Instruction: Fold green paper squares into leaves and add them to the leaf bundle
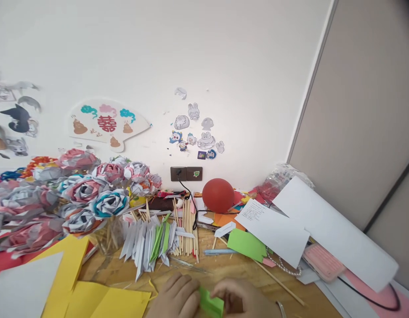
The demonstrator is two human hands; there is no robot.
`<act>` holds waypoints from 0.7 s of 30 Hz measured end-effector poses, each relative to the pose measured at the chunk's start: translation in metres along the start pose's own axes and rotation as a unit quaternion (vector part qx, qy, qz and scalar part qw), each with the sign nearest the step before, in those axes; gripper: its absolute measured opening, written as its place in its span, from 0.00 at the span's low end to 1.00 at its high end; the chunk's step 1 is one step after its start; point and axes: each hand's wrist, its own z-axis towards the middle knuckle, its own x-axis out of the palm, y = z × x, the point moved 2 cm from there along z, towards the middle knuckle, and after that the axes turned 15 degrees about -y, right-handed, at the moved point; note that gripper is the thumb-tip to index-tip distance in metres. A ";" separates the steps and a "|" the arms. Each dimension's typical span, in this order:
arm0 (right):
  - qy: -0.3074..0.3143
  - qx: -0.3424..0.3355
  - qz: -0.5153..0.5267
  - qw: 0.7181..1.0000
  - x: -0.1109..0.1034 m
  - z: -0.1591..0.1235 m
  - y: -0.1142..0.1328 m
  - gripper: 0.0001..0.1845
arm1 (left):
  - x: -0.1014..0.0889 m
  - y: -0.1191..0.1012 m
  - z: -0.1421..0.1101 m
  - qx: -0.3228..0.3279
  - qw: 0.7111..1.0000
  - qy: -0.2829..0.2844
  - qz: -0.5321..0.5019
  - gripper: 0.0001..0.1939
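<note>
Both my hands show at the bottom edge over the wooden table (224, 269). My left hand (174, 297) and my right hand (246, 298) have their fingers closed on a small folded piece of green paper (211, 304) between them. The lower parts of both hands are cut off by the frame. Just beyond them lies a row of folded white and green paper pieces (151, 243) and a bundle of wooden sticks (187, 225).
Paper roses (88, 194) crowd the left. Yellow sheets (75, 282) lie at the front left, white sheets (290, 225) and green paper (246, 243) at the right. A red ball (218, 194) sits by the wall socket (186, 173). A pink case (322, 260) and a blue pen (219, 251) lie nearby.
</note>
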 end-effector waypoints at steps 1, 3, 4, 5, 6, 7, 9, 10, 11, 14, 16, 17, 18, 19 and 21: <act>0.000 -0.025 -0.036 0.999 0.000 -0.001 0.001 0.23 | 0.001 0.000 -0.002 -0.013 1.000 -0.006 -0.011 0.21; -0.002 -0.081 -0.121 0.989 0.002 -0.003 0.003 0.12 | 0.003 -0.001 -0.005 -0.035 0.999 -0.025 -0.024 0.21; -0.004 -0.109 -0.159 0.981 0.003 -0.004 0.005 0.09 | 0.004 -0.002 -0.005 -0.040 0.998 -0.028 -0.027 0.21; -0.008 -0.135 -0.191 0.972 0.005 -0.004 0.006 0.10 | 0.005 -0.003 -0.005 -0.040 0.999 -0.017 -0.028 0.20; -0.012 -0.159 -0.221 0.962 0.006 -0.005 0.008 0.11 | 0.006 -0.005 -0.004 -0.038 0.999 0.003 -0.033 0.19; -0.015 -0.180 -0.247 0.952 0.007 -0.005 0.009 0.12 | 0.007 -0.007 -0.003 -0.033 0.998 0.029 -0.040 0.17; -0.011 -0.210 -0.285 0.935 0.009 -0.006 0.011 0.12 | 0.007 -0.011 0.000 -0.020 0.995 0.068 -0.066 0.15; -0.003 -0.219 -0.297 0.929 0.009 -0.006 0.012 0.11 | 0.008 -0.013 0.002 -0.016 0.993 0.086 -0.082 0.14; 0.007 -0.226 -0.305 0.925 0.009 -0.006 0.012 0.10 | 0.008 -0.014 0.002 -0.015 0.990 0.100 -0.096 0.14; 0.029 -0.229 -0.316 0.920 0.007 -0.006 0.012 0.08 | 0.008 -0.015 0.002 -0.040 0.979 0.143 -0.141 0.13; 0.033 -0.215 -0.315 0.924 0.004 -0.006 0.012 0.07 | 0.006 -0.012 0.002 -0.072 0.966 0.170 -0.182 0.10; 0.036 -0.206 -0.310 0.927 0.002 -0.006 0.011 0.06 | 0.005 -0.010 0.002 -0.090 0.958 0.182 -0.204 0.08; 0.038 -0.199 -0.304 0.931 0.001 -0.005 0.011 0.06 | 0.004 -0.008 0.003 -0.109 0.949 0.192 -0.224 0.06; 0.041 -0.193 -0.298 0.934 0.000 -0.005 0.010 0.06 | 0.004 -0.007 0.003 -0.126 0.941 0.200 -0.244 0.06; 0.046 -0.182 -0.288 0.939 0.000 -0.004 0.009 0.06 | 0.003 -0.003 0.004 -0.161 0.925 0.206 -0.276 0.07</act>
